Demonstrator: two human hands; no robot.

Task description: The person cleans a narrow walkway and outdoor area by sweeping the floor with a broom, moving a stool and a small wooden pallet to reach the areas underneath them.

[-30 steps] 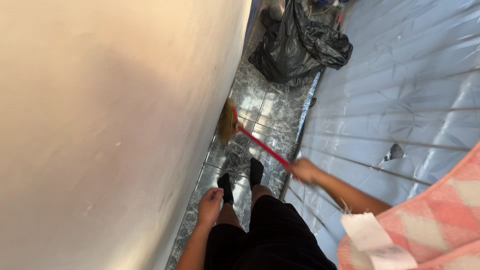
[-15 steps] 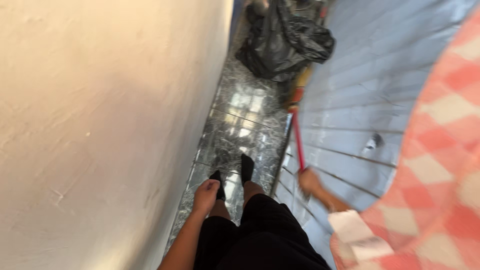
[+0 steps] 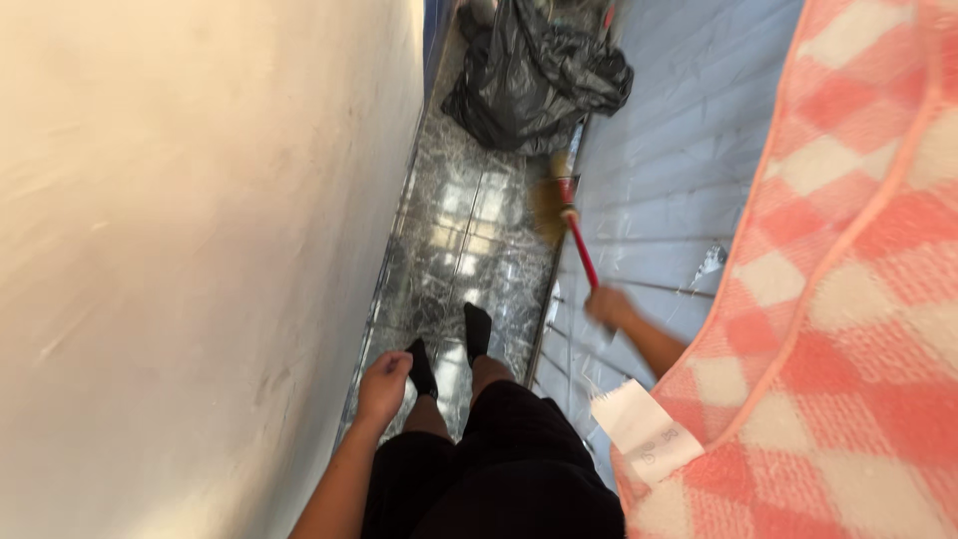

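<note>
My right hand (image 3: 607, 305) grips the red handle of a short broom (image 3: 577, 252). Its yellow bristles (image 3: 551, 200) rest on the dark marbled floor tiles (image 3: 454, 255) beside the mattress side. My left hand (image 3: 384, 384) hangs by my thigh with its fingers curled and holds nothing. My feet in black socks (image 3: 477, 329) stand on the tiles in the narrow gap between wall and bed.
A cream wall (image 3: 200, 250) runs along the left. A mattress side in shiny bluish plastic (image 3: 669, 170) stands at the right, under a pink checked blanket (image 3: 838, 299) with a white label (image 3: 644, 431). A black rubbish bag (image 3: 534, 75) lies ahead on the floor.
The broom head swung from the wall side of the floor across to the mattress side. My right hand drew in closer. The view shifted and the blanket fills more of the right.
</note>
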